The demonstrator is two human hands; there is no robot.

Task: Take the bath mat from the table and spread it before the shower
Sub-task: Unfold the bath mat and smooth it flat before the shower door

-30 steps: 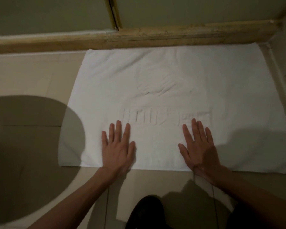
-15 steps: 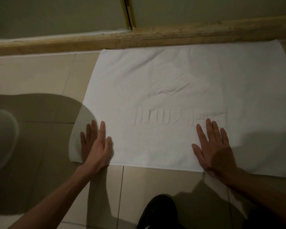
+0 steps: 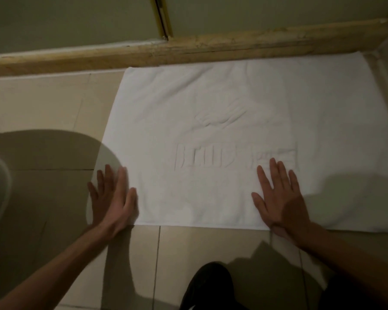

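Bath mat (image 3: 233, 104) first: white, spread flat on the tiled floor (image 3: 43, 104), its far long edge lying right along the worn stone threshold (image 3: 211, 49) at the foot of the shower glass. A brass-coloured strip (image 3: 162, 17) runs up between the two glass panels above that threshold. The mat carries a raised pattern in its pile, a curved figure in the middle and a row of blocky shapes below it that I cannot read.

From the head camera, my left hand (image 3: 112, 198) lies open and palm down at the mat's near left corner, fingers stretched out together and pointing away from me, the outer fingers lapping over the mat's left edge toward the tile. My right hand (image 3: 280, 198) is open as well, flat on the mat near its front edge, fingers slightly fanned, their tips just reaching the lower right of the blocky pattern. Neither hand grips anything; both simply press on the cloth.

Both bare forearms reach in from the bottom of the view. Between them, my knee (image 3: 207, 287) in dark cloth shows on the floor. A large rounded shadow (image 3: 43, 175) covers the tiles at left and dims the mat's near left corner. A pale curved object sits at the far left edge, too cut off to identify.
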